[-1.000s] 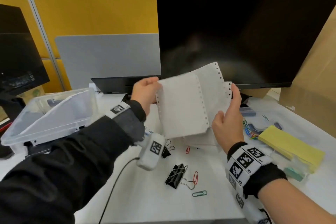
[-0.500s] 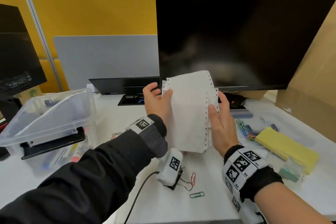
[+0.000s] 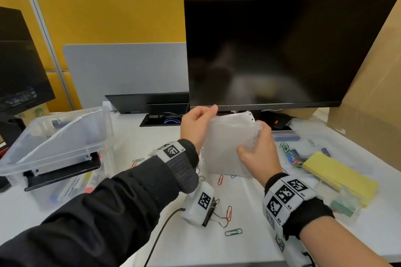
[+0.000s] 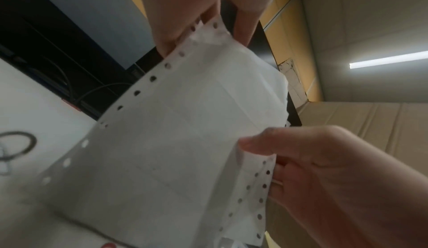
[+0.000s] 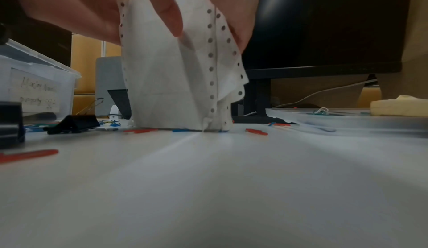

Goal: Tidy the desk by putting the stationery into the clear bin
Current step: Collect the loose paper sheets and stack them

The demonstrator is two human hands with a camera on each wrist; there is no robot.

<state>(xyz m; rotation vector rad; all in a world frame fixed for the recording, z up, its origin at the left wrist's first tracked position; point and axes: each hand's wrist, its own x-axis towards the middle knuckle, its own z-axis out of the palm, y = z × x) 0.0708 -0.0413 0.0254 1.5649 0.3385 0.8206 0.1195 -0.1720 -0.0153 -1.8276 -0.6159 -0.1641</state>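
A folded stack of white perforated paper [image 3: 225, 145] stands on edge on the white desk [image 3: 249, 245] in front of the monitor. My left hand [image 3: 198, 123] pinches its upper left edge [image 4: 185, 50]. My right hand [image 3: 258, 151] grips its right perforated edge, thumb in front [image 4: 257, 142]. In the right wrist view the paper's [image 5: 171, 79] bottom edge touches the desk. The clear bin [image 3: 54, 145] sits at the left, with a white sheet leaning inside it.
Coloured paper clips [image 3: 229, 212] and a black binder clip [image 3: 211, 212] lie near my wrists. A yellow pad [image 3: 340, 178], more clips [image 3: 288, 154] and a clear lid [image 5: 347, 118] are on the right. A monitor [image 3: 282, 54] and cardboard [image 3: 373, 93] stand behind.
Both hands brought the spread paper together into a narrower stack and lowered it until its bottom edge reached the desk.
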